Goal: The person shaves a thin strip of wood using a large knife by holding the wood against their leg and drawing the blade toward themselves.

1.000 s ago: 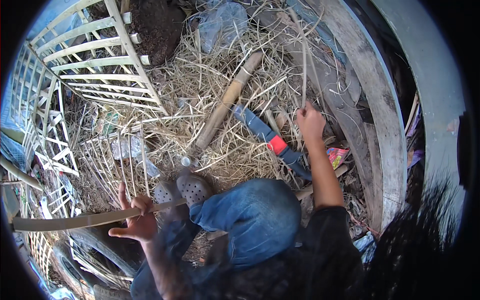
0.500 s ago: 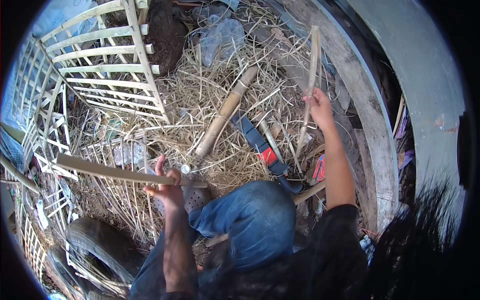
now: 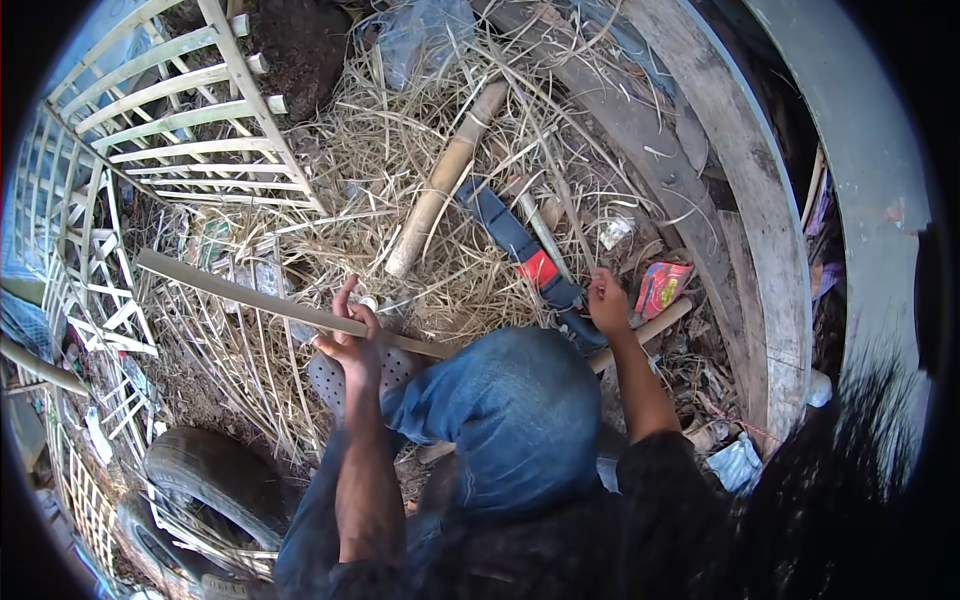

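Two hands (image 3: 357, 350), the right one (image 3: 608, 304) now nearer the knee (image 3: 528, 388)

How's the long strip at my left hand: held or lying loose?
Held: your left hand has the strip, with curled fingers across it.

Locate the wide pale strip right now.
The wide pale strip is left of centre in the head view, held in the left hand, its right end next to the bent knee in blue jeans.
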{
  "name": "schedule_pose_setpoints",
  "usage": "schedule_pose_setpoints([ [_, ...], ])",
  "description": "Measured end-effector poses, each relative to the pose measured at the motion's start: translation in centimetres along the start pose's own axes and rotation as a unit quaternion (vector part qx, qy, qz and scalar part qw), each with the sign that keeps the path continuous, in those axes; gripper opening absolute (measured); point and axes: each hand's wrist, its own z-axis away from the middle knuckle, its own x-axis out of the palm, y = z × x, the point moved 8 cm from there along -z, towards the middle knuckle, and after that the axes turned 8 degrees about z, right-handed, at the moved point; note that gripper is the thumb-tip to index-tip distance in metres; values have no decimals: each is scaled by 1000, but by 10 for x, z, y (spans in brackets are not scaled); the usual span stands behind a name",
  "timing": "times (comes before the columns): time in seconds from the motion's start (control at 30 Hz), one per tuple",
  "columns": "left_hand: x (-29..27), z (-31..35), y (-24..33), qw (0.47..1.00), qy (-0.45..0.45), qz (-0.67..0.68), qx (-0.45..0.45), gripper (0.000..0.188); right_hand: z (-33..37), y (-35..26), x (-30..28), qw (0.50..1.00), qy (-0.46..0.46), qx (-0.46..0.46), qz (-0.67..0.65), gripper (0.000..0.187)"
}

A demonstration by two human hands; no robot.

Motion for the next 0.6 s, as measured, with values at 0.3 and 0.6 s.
schedule_pose_setpoints([
  [0.3, 7, -11, 22, 990, -55, -66, 115, 95, 9, -23, -46, 942, -6, 110, 317, 60],
  [0.6, -11, 19, -3, 976, 12, -86, 199, 69, 44, 30, 42, 998, -22, -46, 35, 61],
])
